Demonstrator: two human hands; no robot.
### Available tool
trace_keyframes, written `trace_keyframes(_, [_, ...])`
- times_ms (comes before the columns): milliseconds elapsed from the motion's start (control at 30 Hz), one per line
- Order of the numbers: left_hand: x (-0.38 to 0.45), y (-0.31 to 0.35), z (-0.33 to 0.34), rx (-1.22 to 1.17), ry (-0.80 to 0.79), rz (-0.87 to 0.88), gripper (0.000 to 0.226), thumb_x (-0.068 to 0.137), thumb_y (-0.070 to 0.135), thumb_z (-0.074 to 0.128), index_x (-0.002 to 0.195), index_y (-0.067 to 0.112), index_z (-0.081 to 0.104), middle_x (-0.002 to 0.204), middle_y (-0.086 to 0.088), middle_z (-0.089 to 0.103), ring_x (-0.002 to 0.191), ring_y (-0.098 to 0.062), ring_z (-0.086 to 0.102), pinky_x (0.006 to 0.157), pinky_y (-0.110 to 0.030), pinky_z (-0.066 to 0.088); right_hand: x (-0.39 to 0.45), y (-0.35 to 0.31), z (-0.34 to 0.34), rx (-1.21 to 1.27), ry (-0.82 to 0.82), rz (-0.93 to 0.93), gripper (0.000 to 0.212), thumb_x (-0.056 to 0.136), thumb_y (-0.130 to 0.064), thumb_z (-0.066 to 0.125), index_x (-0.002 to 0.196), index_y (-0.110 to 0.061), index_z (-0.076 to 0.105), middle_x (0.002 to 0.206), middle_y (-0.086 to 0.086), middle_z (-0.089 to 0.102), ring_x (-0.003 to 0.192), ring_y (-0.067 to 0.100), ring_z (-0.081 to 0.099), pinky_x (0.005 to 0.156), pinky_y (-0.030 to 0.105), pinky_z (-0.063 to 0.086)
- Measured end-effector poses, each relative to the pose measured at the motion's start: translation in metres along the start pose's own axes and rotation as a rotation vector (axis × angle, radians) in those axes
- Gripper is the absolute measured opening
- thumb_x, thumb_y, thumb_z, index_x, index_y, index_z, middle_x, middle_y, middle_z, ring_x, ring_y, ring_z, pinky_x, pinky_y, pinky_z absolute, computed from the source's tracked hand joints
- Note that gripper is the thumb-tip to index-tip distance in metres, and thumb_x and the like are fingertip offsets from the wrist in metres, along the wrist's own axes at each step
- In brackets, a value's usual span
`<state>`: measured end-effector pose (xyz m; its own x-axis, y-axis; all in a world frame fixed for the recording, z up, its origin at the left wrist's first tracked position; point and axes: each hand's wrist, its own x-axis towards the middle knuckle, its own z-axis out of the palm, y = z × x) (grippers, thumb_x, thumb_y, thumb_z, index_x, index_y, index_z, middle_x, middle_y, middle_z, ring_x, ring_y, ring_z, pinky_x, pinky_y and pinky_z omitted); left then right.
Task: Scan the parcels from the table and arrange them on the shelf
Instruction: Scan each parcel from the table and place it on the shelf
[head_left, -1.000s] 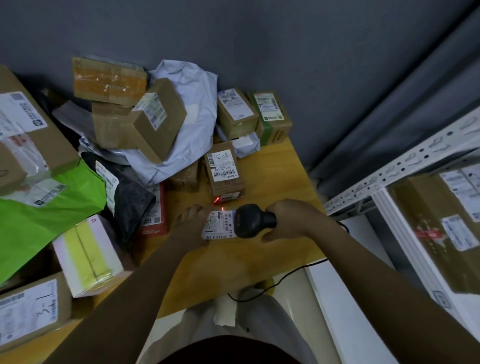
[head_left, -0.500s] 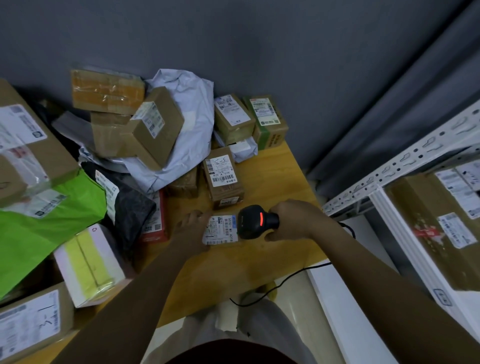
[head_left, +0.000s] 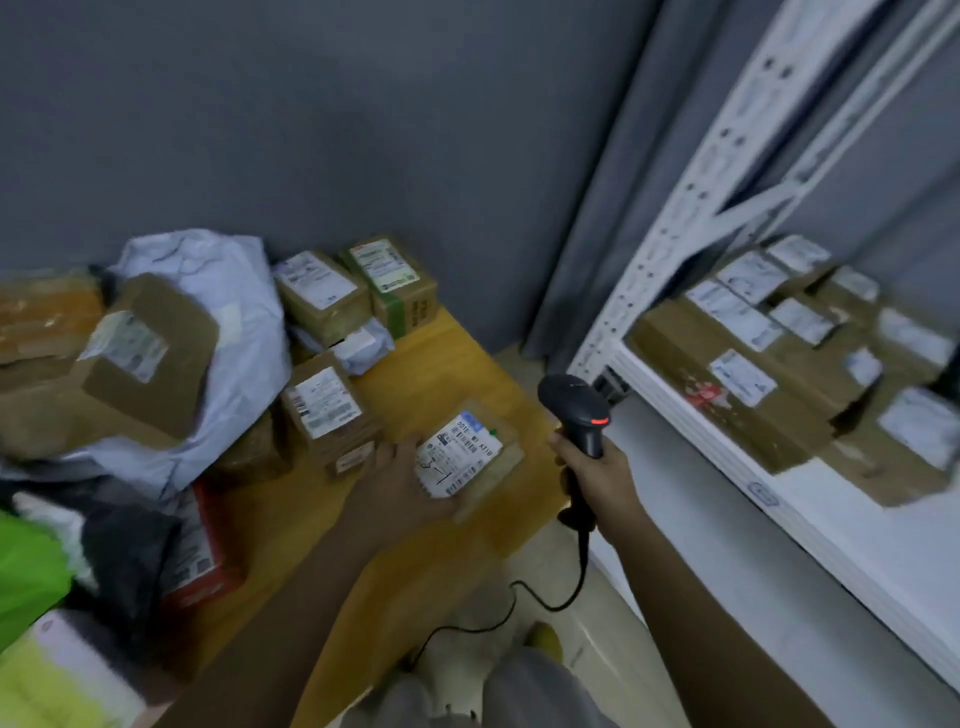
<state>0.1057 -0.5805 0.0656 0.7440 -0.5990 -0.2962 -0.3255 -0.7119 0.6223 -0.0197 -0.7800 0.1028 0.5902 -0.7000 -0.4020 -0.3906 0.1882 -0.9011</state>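
Our left hand (head_left: 400, 486) has lifted the small parcel (head_left: 467, 460) off the table (head_left: 415, 374), and our right hand (head_left: 597, 475) has swung the scanner (head_left: 574, 410) away toward the shelf (head_left: 691, 415). We grip the parcel from its left side, label up (print blurred). We clench the scanner's handle, its cord (head_left: 519, 603) trailing down. More parcels (head_left: 332, 410) crowd the table; boxes (head_left: 748, 374) sit on the shelf.
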Motion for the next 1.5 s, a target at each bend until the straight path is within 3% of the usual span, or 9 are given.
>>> trace_keyframes(233, [0.015, 0.157, 0.046, 0.042, -0.057, 0.381, 0.094, 0.065, 0.065, 0.071, 0.14, 0.033, 0.025, 0.129, 0.001, 0.037, 0.122, -0.019, 0.035, 0.09, -0.033, 0.038, -0.031, -0.004, -0.127, 0.252, 0.374, -0.02, 0.029, 0.086, -0.034, 0.071, 0.095, -0.007, 0.065, 0.065, 0.003, 0.057, 0.052, 0.015, 0.05, 0.052, 0.023, 0.045])
trace_keyframes(400, [0.013, 0.273, 0.109, 0.099, -0.153, 0.59, 0.093, 0.065, 0.06, 0.074, 0.141, 0.033, 0.027, 0.13, -0.003, 0.035, 0.124, -0.023, 0.03, 0.098, -0.037, 0.036, -0.051, -0.002, -0.232, 0.362, 0.579, -0.009, 0.027, 0.084, -0.041, 0.071, 0.096, -0.018, 0.065, 0.074, 0.007, 0.06, 0.061, 0.019, 0.051, 0.066, 0.036, 0.046])
trace_keyframes(600, [0.007, 0.375, 0.192, 0.306, -0.223, 0.82, 0.099, 0.068, 0.063, 0.071, 0.146, 0.028, 0.021, 0.129, -0.005, 0.034, 0.117, -0.025, 0.031, 0.093, -0.035, 0.036, -0.064, 0.026, -0.346, 0.343, 0.664, 0.012, 0.027, 0.084, -0.036, 0.071, 0.1, -0.016, 0.064, 0.092, 0.007, 0.07, 0.077, 0.018, 0.065, 0.067, 0.035, 0.047])
trace_keyframes(700, [0.017, 0.403, 0.226, 0.405, -0.314, 0.83, 0.101, 0.075, 0.06, 0.068, 0.151, 0.026, 0.013, 0.146, -0.004, 0.024, 0.134, -0.028, 0.021, 0.104, -0.039, 0.035, -0.051, 0.052, -0.377, 0.317, 0.666, 0.063, 0.03, 0.082, -0.028, 0.075, 0.102, -0.009, 0.063, 0.095, 0.013, 0.07, 0.076, 0.021, 0.066, 0.062, 0.033, 0.046])
trace_keyframes(800, [0.035, 0.415, 0.245, 0.521, -0.34, 0.857, 0.09, 0.083, 0.05, 0.065, 0.153, 0.022, 0.014, 0.157, -0.002, 0.012, 0.144, -0.032, 0.005, 0.114, -0.043, 0.024, -0.034, 0.07, -0.39, 0.341, 0.646, 0.095, 0.028, 0.081, -0.024, 0.077, 0.099, -0.009, 0.06, 0.094, 0.014, 0.069, 0.08, 0.024, 0.066, 0.062, 0.033, 0.047])
trace_keyframes(900, [0.048, 0.418, 0.252, 0.67, -0.175, 0.931, 0.055, 0.093, 0.021, 0.054, 0.146, 0.024, 0.036, 0.158, -0.004, 0.015, 0.145, -0.029, 0.009, 0.116, -0.038, 0.014, -0.02, 0.079, -0.39, 0.391, 0.568, 0.102, 0.024, 0.083, -0.023, 0.075, 0.099, -0.011, 0.061, 0.095, 0.012, 0.069, 0.083, 0.025, 0.066, 0.063, 0.033, 0.046])
trace_keyframes(1100, [0.052, 0.407, 0.268, 0.7, 0.031, 0.873, 0.053, 0.091, 0.013, 0.05, 0.141, 0.024, 0.039, 0.144, -0.004, 0.036, 0.129, -0.025, 0.031, 0.105, -0.035, 0.027, -0.017, 0.079, -0.385, 0.243, 0.565, 0.006, 0.011, 0.086, -0.015, 0.069, 0.091, -0.016, 0.059, 0.08, 0.012, 0.065, 0.073, 0.024, 0.061, 0.063, 0.034, 0.047])
trace_keyframes(1300, [0.043, 0.374, 0.25, 0.277, 0.129, 0.901, 0.05, 0.081, 0.006, 0.059, 0.13, 0.014, 0.057, 0.126, -0.014, 0.056, 0.109, -0.036, 0.054, 0.092, -0.046, 0.045, -0.021, 0.064, -0.359, -0.006, 0.469, -0.188, 0.012, 0.084, -0.01, 0.068, 0.08, -0.013, 0.057, 0.064, 0.002, 0.052, 0.06, 0.017, 0.048, 0.059, 0.032, 0.042])
trace_keyframes(1500, [0.04, 0.292, 0.185, -0.151, 0.172, 0.528, 0.035, 0.094, 0.017, 0.051, 0.129, 0.017, 0.054, 0.117, -0.005, 0.058, 0.1, -0.02, 0.059, 0.087, -0.038, 0.051, 0.001, 0.036, -0.275, -0.021, 0.233, -0.144, 0.02, 0.087, -0.017, 0.068, 0.08, -0.008, 0.052, 0.065, 0.013, 0.048, 0.057, 0.023, 0.045, 0.056, 0.035, 0.037])
